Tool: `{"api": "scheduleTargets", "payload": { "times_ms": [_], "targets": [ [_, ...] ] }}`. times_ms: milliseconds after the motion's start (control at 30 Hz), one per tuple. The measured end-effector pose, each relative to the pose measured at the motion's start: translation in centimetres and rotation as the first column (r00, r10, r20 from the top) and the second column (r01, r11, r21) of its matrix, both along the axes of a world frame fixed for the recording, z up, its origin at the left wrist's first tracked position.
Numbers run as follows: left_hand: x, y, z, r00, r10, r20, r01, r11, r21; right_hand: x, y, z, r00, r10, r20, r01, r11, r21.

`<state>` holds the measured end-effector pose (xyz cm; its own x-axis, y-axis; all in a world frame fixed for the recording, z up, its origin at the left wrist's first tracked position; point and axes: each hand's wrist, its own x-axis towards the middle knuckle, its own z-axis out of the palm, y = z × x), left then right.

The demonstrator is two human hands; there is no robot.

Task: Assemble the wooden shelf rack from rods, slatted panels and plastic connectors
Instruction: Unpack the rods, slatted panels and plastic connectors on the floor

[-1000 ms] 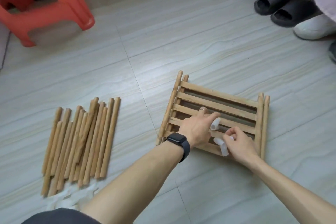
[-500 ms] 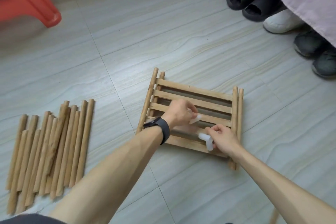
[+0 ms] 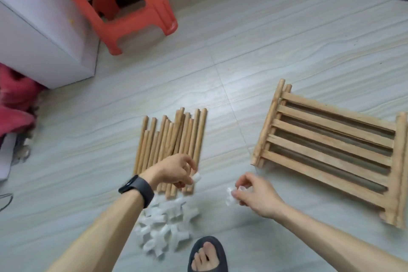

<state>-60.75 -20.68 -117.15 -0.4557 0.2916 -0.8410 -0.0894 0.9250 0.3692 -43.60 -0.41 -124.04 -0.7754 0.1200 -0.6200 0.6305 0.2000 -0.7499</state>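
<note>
The stack of slatted panels [image 3: 331, 137] runs off the right edge, and whatever lies under the top one shows only through dark gaps, so their number cannot be told. The left hand [image 3: 174, 171] covers the near ends of several rods [image 3: 174, 137] and most of the white connector [image 3: 196, 176] it pinches, while its forearm hides part of the blurred pile of connectors [image 3: 167, 227]. The second connector [image 3: 230, 196], in the right hand [image 3: 256, 194], is smeared, its shape unclear.
</note>
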Motion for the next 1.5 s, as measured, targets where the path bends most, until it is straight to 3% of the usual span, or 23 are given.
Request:
{"api": "scheduleTargets", "payload": {
  "times_ms": [67, 167, 233, 333, 567, 700, 833, 933, 1033, 1100, 1167, 1233, 1333, 1400, 1500],
  "targets": [
    [2.0, -4.0, -1.6, 0.984, -0.035, -0.176, 0.025, 0.998, -0.060, -0.4, -3.3, -1.4, 0.995, 0.090, 0.039, -0.093, 0.993, 0.072],
    [4.8, -7.8, -4.0, 0.911, -0.234, -0.340, 0.179, 0.966, -0.186, -0.8, -7.5, -2.7, 0.994, 0.031, 0.104, -0.036, 0.998, 0.048],
    [6.1, -9.3, -5.3, 0.904, -0.270, -0.332, 0.202, 0.953, -0.227, -0.8, -10.0, -3.2, 0.990, -0.018, 0.138, 0.024, 0.999, -0.037],
    [6.6, -10.4, -6.0, 0.886, -0.355, -0.299, 0.264, 0.915, -0.305, -0.3, -12.7, -3.5, 0.984, 0.105, 0.144, -0.090, 0.990, -0.108],
    [5.4, -7.9, -4.5, 0.755, -0.589, -0.289, 0.427, 0.776, -0.464, -1.8, -9.9, -2.0, 0.954, 0.266, 0.141, -0.270, 0.963, 0.011],
    [4.4, -2.7, -4.1, 0.715, -0.613, -0.335, 0.486, 0.781, -0.393, -3.4, -4.0, 0.9, 0.898, 0.421, 0.124, -0.438, 0.879, 0.188],
    [3.2, 5.2, -3.5, 0.761, -0.525, -0.381, 0.488, 0.851, -0.195, -2.8, 4.4, 4.0, 0.864, 0.473, 0.173, -0.498, 0.756, 0.424],
    [2.4, 11.7, -3.1, 0.847, -0.409, -0.341, 0.418, 0.907, -0.050, -0.3, 10.9, 4.9, 0.935, 0.314, 0.162, -0.350, 0.755, 0.555],
    [2.1, 16.8, -3.5, 0.896, -0.283, -0.340, 0.317, 0.947, 0.045, 3.7, 16.4, 3.9, 0.994, -0.093, 0.064, 0.029, 0.759, 0.651],
    [2.0, 19.1, -4.4, 0.932, -0.183, -0.312, 0.222, 0.971, 0.092, 6.5, 19.2, 2.5, 0.919, -0.393, 0.002, 0.275, 0.646, 0.712],
    [2.3, 20.5, -5.9, 0.959, -0.092, -0.270, 0.126, 0.986, 0.113, 8.9, 21.4, 1.1, 0.800, -0.599, 0.046, 0.398, 0.586, 0.706],
    [3.1, 21.1, -7.4, 0.970, -0.010, -0.244, 0.042, 0.991, 0.125, 10.9, 22.7, -0.5, 0.727, -0.667, 0.164, 0.428, 0.627, 0.651],
    [4.9, 21.5, -8.8, 0.963, 0.037, -0.268, 0.000, 0.991, 0.136, 12.3, 23.6, -2.1, 0.729, -0.643, 0.235, 0.439, 0.703, 0.559],
    [5.8, 22.1, -9.4, 0.952, 0.006, -0.307, 0.039, 0.989, 0.143, 12.5, 24.5, -2.3, 0.719, -0.656, 0.231, 0.428, 0.679, 0.597],
    [6.9, 24.0, -9.6, 0.949, -0.052, -0.311, 0.114, 0.976, 0.187, 12.7, 26.2, -2.1, 0.704, -0.694, 0.153, 0.397, 0.563, 0.725]
  ]
}}
